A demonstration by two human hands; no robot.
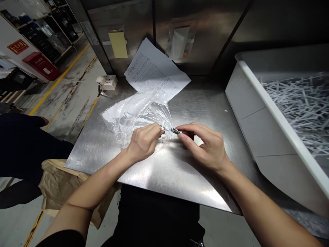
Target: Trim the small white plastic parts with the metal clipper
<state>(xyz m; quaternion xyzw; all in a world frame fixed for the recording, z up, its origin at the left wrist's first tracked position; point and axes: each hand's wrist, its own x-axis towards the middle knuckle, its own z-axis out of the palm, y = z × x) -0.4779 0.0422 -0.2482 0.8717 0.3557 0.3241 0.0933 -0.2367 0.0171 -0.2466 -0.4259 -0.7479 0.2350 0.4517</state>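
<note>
Steel workbench [195, 103] lay below; L hand [144, 141] pinched thin white pcs [162, 126], R hand [212, 147] a small dark item [176, 131]; loose pinch risked drops.

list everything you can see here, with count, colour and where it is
metal table: one, silver, centre
clear plastic bag: at least one, table's left side
printed paper: at least one sheet, white, table's back
yellow note: one, back panel
socket block: one, white, table's back left
bin: one, whitish, right
strips: many, white, in bin
small pieces: several, white, at left hand
small item: one, dark, right fingertips
brown paper: one piece, lower left
red box: one, upper left
red sign: one, far left
another person: one, dark clothing, left edge
left hand: one, bare, centre
right hand: one, bare, right of centre
</note>
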